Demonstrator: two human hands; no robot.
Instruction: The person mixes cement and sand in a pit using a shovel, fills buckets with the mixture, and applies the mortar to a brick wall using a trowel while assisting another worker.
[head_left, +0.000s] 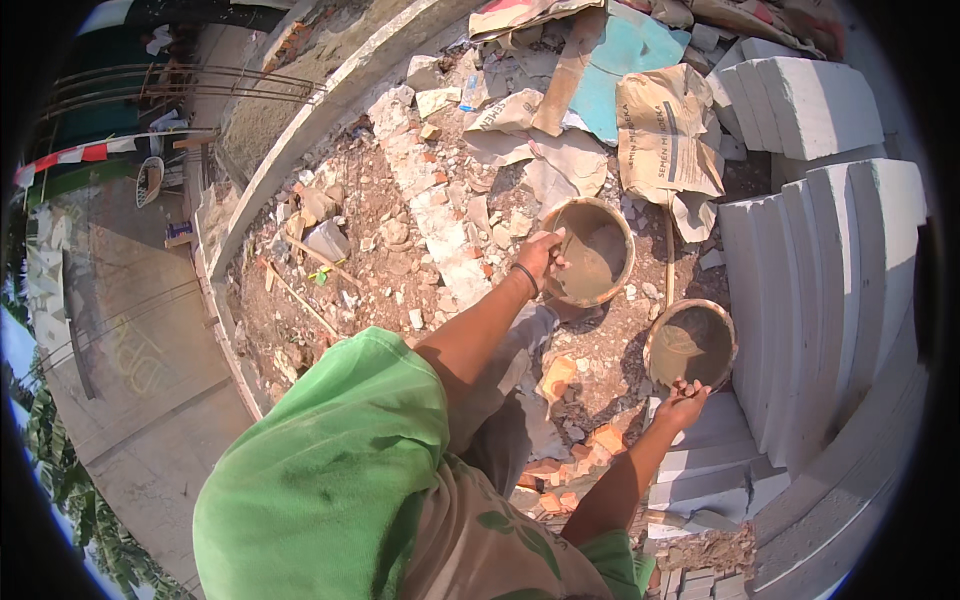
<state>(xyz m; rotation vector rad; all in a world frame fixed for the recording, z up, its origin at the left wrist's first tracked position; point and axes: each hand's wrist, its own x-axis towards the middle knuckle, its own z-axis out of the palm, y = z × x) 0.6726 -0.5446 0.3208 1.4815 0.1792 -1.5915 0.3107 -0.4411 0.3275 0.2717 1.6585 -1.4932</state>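
Observation:
My left hand (541,259) is closed at the left edge of a round bucket (631,245) holding grey wet mortar (597,262). Its fingers bend over the rim; whether they also grip a handle is hard to see. A second, similar bucket (733,345) of grey mortar stands nearer and to the right, its surface swirled. There my right hand (685,402) closes on the near edge, fingers over the rim. Both buckets look upright, a short gap apart, over the rubble ground.
Stacked pale blocks (830,280) line the right side. Torn brown paper sacks (668,135) and a turquoise sheet (625,70) lie beyond the buckets. Broken orange brick (560,378) and rubble cover the ground. A low curved wall edge (290,145) and concrete slab (140,330) are left.

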